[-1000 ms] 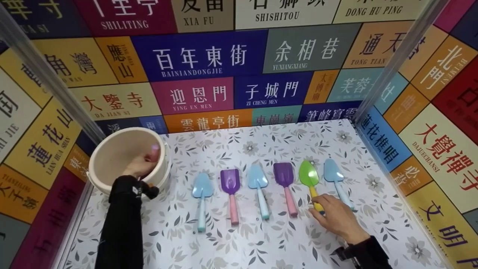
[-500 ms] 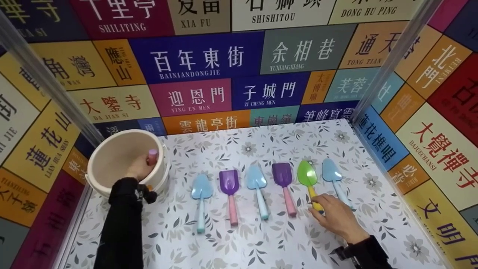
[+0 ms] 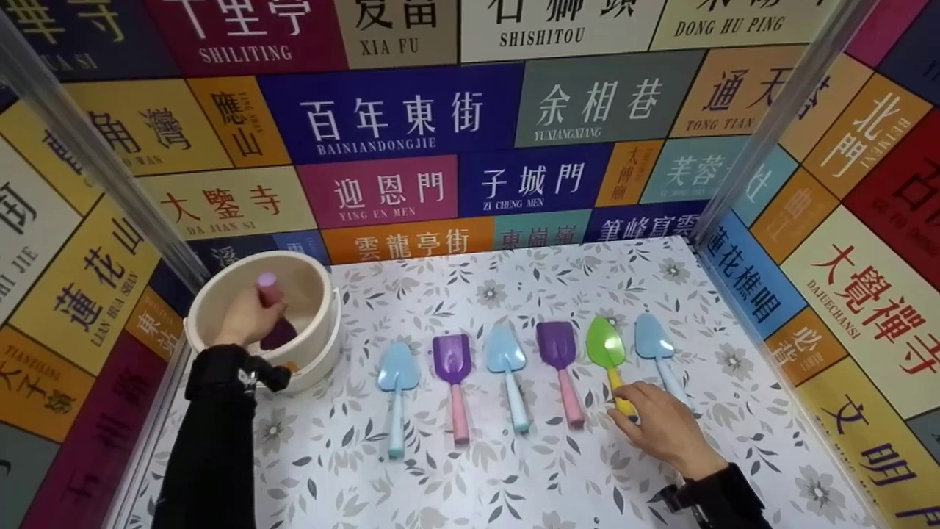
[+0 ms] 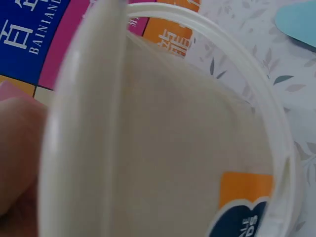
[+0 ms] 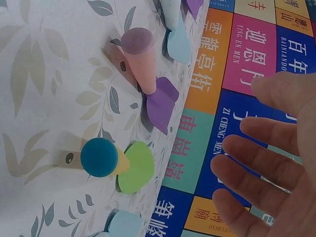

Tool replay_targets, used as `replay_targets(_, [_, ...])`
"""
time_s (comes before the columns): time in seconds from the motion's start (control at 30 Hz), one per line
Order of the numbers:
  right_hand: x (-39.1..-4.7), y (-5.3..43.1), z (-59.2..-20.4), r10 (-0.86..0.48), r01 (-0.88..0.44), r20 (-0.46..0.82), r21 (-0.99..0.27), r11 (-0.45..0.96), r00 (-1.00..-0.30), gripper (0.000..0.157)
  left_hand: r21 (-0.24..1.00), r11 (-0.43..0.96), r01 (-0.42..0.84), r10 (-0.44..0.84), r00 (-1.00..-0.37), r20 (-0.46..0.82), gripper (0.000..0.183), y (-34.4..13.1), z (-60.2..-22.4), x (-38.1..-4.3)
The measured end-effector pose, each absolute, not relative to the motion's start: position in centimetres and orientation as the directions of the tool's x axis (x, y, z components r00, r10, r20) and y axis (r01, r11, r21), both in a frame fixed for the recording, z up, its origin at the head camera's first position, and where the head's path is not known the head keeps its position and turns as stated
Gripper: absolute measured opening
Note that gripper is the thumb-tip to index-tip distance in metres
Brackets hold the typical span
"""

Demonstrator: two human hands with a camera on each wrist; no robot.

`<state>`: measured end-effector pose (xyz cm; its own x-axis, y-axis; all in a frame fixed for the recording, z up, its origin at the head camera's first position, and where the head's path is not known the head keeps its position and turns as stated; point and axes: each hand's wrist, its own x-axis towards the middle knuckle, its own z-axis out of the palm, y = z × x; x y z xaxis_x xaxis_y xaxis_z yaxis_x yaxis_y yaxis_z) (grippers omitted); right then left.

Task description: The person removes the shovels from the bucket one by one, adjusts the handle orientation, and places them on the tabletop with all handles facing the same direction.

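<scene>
My left hand (image 3: 250, 314) is inside the cream bucket (image 3: 312, 294), gripping a toy shovel by its pink handle (image 3: 269, 288). The shovel's dark purple blade (image 3: 279, 336) points down in the bucket. In the left wrist view the bucket wall (image 4: 163, 128) hides most of the hand (image 4: 19, 153). Over the yellow handle of a green trowel (image 3: 605, 342) hovers my right hand (image 3: 661, 426). The right wrist view shows that hand's fingers (image 5: 242, 163) extended and spread, apart from the green trowel (image 5: 136, 168).
A row on the floral tabletop (image 3: 492, 477) holds blue trowels (image 3: 397, 367) and purple shovels (image 3: 452, 358) with pink handles, either side of the green trowel. Printed panels (image 3: 396, 110) wall in the back and both sides.
My left hand has moved left inside the bucket with the shovel, whose purple blade now shows. The bucket sits slightly farther right. My right hand stays where it was.
</scene>
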<state>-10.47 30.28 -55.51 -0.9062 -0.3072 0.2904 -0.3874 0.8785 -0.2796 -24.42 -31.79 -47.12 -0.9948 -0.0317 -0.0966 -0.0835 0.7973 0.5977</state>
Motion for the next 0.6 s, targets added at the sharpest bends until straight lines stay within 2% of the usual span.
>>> replay_targets(0.27, [-10.6,30.2,-55.4,-0.308,-0.377,0.263,-0.272,0.885,-0.914,0.025,0.698,0.713,-0.058,-0.162,-0.983,0.084,0.032,-31.2,-45.1,-22.3])
replay_targets(0.37, [-10.5,30.2,-55.4,-0.306,-0.37,0.25,-0.275,0.887,-0.919,0.025,0.717,0.696,-0.032,-0.245,-0.95,0.196,0.026,-30.5,-44.5,-21.0])
replay_targets(0.47, [-10.5,30.2,-55.4,-0.308,-0.375,0.259,-0.275,0.885,-0.916,0.025,0.731,0.682,-0.022,-0.325,-0.904,0.276,0.027,-29.9,-44.1,-19.5])
replay_targets(0.6, [-10.6,30.2,-55.3,-0.315,-0.391,0.288,-0.266,0.881,-0.905,0.026,0.835,0.551,0.0,-0.442,-0.848,0.292,0.032,-29.1,-44.0,-17.7])
